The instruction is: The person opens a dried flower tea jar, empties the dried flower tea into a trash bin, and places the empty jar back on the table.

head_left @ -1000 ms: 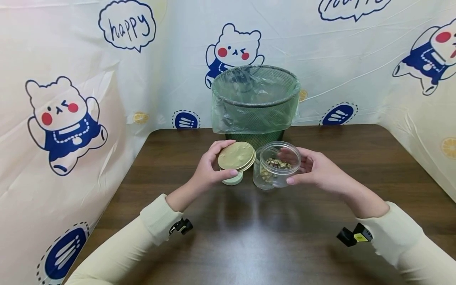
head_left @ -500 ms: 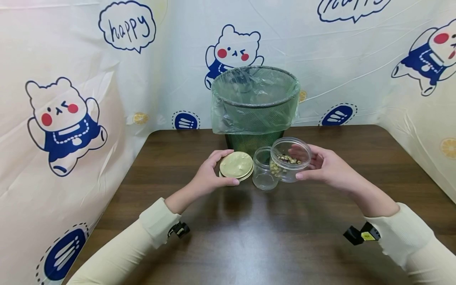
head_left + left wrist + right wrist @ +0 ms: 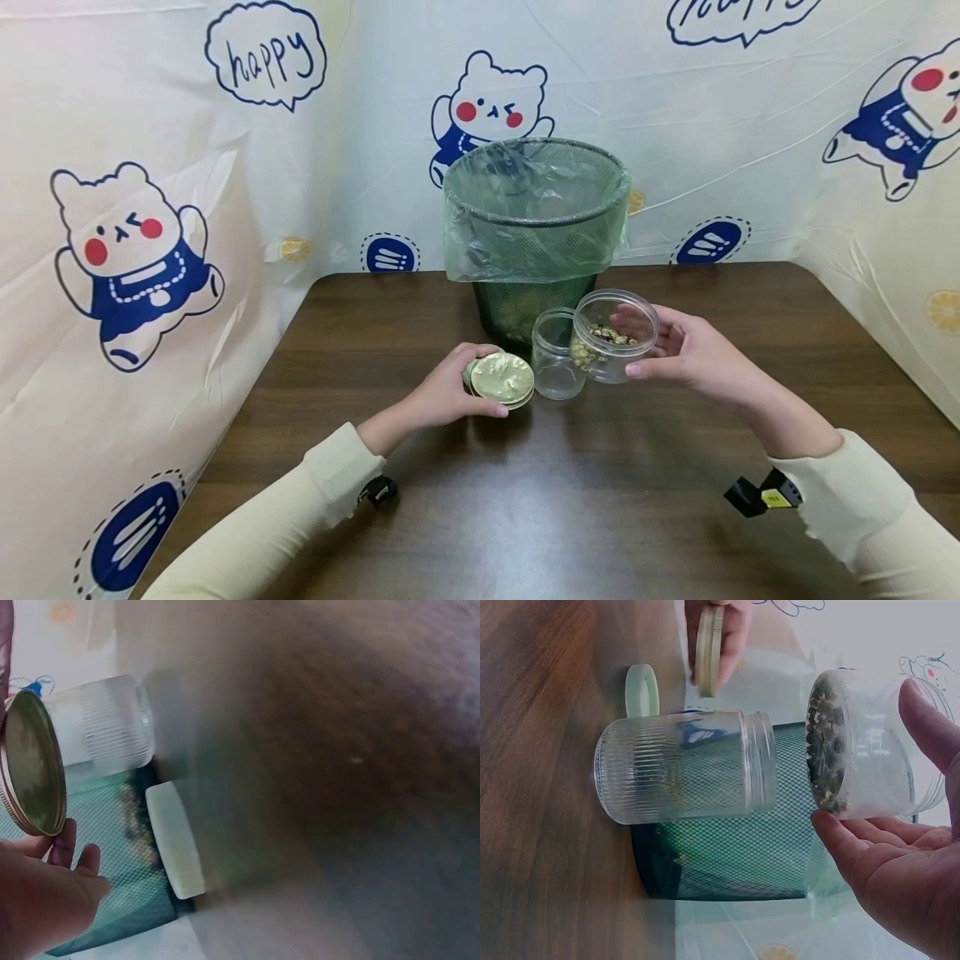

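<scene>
My left hand (image 3: 450,390) grips a round gold lid (image 3: 502,378) by its edge, low over the table. A pale green lid (image 3: 643,691) lies on the table behind it, mostly hidden in the head view. In my right hand (image 3: 697,352) is a clear wide-mouthed jar (image 3: 870,742), raised off the table, with small dried yellowish and dark pieces at its bottom. Between the hands stands a ribbed clear jar (image 3: 558,371), uncapped and upright. The held jar overlaps its right side in the head view.
Right behind the jars stands a dark mesh wastebasket (image 3: 534,304), lined with a green plastic bag (image 3: 536,250) folded over its rim. A printed curtain (image 3: 375,150) hangs along the back and sides of the brown table (image 3: 525,517).
The left hand has lowered the gold lid and brought it nearer the front. My right hand moved the filled jar right, uncovering more of the ribbed jar, then nearly stopped.
</scene>
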{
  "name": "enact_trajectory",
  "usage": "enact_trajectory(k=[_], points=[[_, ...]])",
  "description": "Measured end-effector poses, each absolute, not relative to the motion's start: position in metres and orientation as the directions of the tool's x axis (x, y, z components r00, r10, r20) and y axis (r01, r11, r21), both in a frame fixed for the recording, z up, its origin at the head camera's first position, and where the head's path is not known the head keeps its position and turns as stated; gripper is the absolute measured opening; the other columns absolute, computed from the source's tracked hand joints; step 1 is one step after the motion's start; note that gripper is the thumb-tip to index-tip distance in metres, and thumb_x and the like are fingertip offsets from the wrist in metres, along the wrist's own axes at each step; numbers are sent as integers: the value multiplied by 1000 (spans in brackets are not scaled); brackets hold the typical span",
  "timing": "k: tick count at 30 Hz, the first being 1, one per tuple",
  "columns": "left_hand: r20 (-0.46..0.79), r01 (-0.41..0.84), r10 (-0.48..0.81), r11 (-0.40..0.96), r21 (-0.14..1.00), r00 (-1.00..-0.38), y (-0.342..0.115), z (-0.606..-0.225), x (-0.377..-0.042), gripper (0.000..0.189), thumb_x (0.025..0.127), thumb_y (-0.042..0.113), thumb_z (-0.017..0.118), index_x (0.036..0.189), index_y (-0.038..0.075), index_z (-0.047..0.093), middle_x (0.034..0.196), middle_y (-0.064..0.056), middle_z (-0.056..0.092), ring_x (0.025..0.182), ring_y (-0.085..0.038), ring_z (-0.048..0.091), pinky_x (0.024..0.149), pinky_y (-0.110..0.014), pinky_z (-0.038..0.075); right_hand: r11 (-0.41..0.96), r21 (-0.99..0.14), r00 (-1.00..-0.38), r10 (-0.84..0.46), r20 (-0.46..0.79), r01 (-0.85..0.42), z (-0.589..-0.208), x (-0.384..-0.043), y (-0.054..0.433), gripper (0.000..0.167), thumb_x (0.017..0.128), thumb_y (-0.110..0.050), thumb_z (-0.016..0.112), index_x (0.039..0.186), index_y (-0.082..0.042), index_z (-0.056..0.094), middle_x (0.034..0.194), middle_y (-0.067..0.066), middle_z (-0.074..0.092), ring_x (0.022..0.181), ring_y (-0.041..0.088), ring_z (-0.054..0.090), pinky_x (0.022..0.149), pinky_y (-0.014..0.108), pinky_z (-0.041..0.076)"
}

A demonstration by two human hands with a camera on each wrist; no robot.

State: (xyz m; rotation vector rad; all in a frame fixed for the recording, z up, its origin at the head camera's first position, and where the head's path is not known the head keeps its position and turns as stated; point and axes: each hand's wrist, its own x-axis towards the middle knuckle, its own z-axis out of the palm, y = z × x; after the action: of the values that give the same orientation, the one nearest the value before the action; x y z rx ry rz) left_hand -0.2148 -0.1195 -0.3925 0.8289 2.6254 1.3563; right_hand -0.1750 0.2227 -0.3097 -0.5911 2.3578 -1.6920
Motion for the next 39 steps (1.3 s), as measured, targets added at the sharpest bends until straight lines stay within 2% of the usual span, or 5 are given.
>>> enact_trajectory(k=[7, 18, 25, 33, 39], points=[[119, 481, 563, 556, 678, -818, -117, -404, -212, 86, 64, 36, 91, 134, 4, 53, 137, -9, 46, 129, -23, 38, 105, -42, 33, 273, -938, -904, -420, 82, -212, -310, -175, 223, 66, 82, -5, 77, 139, 1, 45, 140, 21, 49, 119, 19, 56, 85, 30, 52], [98, 622, 673, 604, 499, -733, -114, -411, -209, 88, 63, 45, 90, 131, 1, 54, 122, -6, 52, 117, -21, 44, 100, -36, 38, 272, -940, -904, -421, 76, -206, -307, -173, 220, 65, 82, -5, 77, 138, 1, 46, 140, 20, 49, 115, 16, 58, 85, 30, 52], [77, 648, 693, 622, 439, -717, -111, -411, -207, 88, 61, 48, 89, 129, 3, 56, 117, -4, 53, 113, -20, 44, 98, -35, 39, 284, -936, -905, -420, 75, -209, -307, -173, 221, 66, 81, -5, 77, 139, 0, 46, 140, 19, 50, 115, 17, 57, 85, 29, 51], [85, 731, 732, 651, 206, -676, -108, -412, -207, 90, 58, 64, 83, 121, 4, 60, 109, -1, 53, 109, -19, 44, 94, -32, 41, 293, -931, -906, -414, 83, -219, -308, -172, 223, 65, 82, -6, 78, 139, -1, 47, 139, 18, 51, 115, 17, 57, 85, 28, 51], [90, 754, 749, 644, 133, -656, -108, -413, -206, 89, 56, 66, 83, 116, 5, 62, 105, -1, 52, 104, -19, 43, 90, -32, 42, 249, -945, -904, -417, 93, -212, -307, -171, 222, 63, 82, -3, 76, 138, 2, 47, 138, 20, 51, 114, 15, 58, 84, 29, 52]])
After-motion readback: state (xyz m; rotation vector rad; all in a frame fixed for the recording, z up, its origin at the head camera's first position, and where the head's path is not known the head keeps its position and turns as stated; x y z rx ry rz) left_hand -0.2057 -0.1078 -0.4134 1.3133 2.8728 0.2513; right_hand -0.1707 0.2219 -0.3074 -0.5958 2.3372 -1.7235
